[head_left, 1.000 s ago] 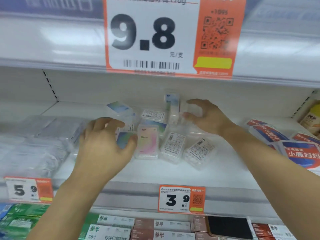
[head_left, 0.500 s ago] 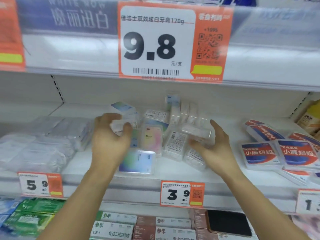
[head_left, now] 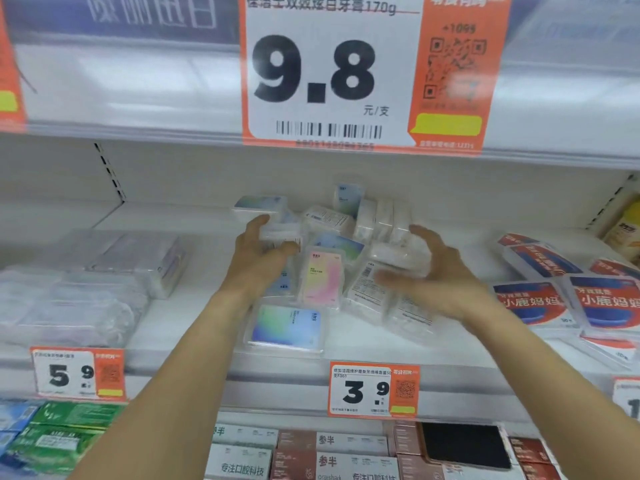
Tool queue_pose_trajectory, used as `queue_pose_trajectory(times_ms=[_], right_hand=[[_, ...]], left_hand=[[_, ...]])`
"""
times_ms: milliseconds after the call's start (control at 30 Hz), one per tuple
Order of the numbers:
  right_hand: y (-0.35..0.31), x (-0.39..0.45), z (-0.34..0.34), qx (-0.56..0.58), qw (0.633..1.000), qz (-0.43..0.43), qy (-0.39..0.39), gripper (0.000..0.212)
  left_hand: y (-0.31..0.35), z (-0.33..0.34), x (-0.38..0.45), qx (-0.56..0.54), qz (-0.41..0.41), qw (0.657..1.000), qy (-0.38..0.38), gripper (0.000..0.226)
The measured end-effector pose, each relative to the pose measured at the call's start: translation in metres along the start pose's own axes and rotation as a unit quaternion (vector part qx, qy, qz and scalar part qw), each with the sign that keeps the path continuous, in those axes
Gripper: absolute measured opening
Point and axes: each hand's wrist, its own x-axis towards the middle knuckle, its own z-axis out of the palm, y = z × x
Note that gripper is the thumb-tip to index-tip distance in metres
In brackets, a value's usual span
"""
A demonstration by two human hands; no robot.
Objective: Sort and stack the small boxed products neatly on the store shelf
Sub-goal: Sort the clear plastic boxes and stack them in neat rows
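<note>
Small boxed products point(head_left: 322, 278) lie in a loose heap at the middle of the shelf point(head_left: 460, 344), some flat, some tilted against each other, a few standing on edge toward the back wall; one blue-green box point(head_left: 287, 328) lies flat and apart, near the front edge. Your left hand point(head_left: 258, 261) is curled round a clear box point(head_left: 278, 237) at the heap's left side, thumb at its near side, fingers at its far side. Your right hand point(head_left: 440, 275) cups another clear box point(head_left: 398, 252) at the right side, fingers bent round it, though blur hides how firmly it grips. These look light and stiff, with slick clear plastic shells likely to slide off one another, so take each by its two long edges rather than its broad faces. Stack them flat and squared up, since a tilted pile will probably slip toward the front edge.
</note>
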Motion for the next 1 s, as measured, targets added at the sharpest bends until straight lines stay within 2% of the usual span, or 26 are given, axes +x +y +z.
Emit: queue_pose_trajectory(times_ms=[67,167,200,267,333,400,467,533,633,767,867,933,1000], right_hand=[[-0.01,0.024,-0.011,0.006,1.0,0.005,0.026,0.097],[-0.02,0.059,-0.009,-0.053,0.998,0.011,0.039,0.099],[-0.024,0.067,-0.003,-0.086,0.995,-0.007,0.051,0.094],[-0.037,0.072,0.017,-0.135,0.983,-0.098,0.072,0.076],[-0.06,0.07,0.039,-0.136,0.966,-0.217,0.037,0.065],[-0.087,0.076,0.058,-0.126,0.952,-0.278,-0.032,0.056],[-0.119,0.089,0.073,-0.159,0.942,-0.286,-0.081,0.054],[-0.144,0.102,0.09,-0.206,0.932,-0.269,-0.13,0.059],[-0.147,0.118,0.109,-0.303,0.907,-0.239,-0.169,0.058],[-0.131,0.114,0.106,-0.306,0.922,-0.225,-0.07,0.049],[-0.127,0.102,0.104,-0.312,0.93,-0.187,-0.042,0.052],[-0.134,0.089,0.105,-0.331,0.924,-0.189,-0.003,0.055],[-0.146,0.069,0.108,-0.291,0.924,-0.24,0.06,0.051]], left_hand=[[0.003,0.006,-0.005,-0.013,0.01,1.0,-0.005,0.074],[0.005,0.011,-0.01,-0.009,0.008,0.999,-0.029,0.071],[0.006,0.011,-0.011,-0.007,0.005,0.999,-0.044,0.069],[0.01,0.009,-0.013,0.002,0.007,0.998,-0.069,0.069],[0.014,0.006,-0.015,0.026,0.029,0.997,-0.072,0.07],[0.02,0.0,-0.022,0.083,0.066,0.992,-0.065,0.065],[0.024,-0.014,-0.033,0.167,0.066,0.981,-0.072,0.071],[0.025,-0.033,-0.048,0.271,0.029,0.955,-0.114,0.083],[0.02,-0.043,-0.071,0.341,0.04,0.921,-0.182,0.077],[0.008,-0.037,-0.074,0.283,0.063,0.942,-0.169,0.069],[0.005,-0.038,-0.078,0.269,0.074,0.948,-0.153,0.067],[0.005,-0.043,-0.082,0.272,0.087,0.951,-0.116,0.062],[0.005,-0.058,-0.085,0.254,0.111,0.959,-0.057,0.051]])
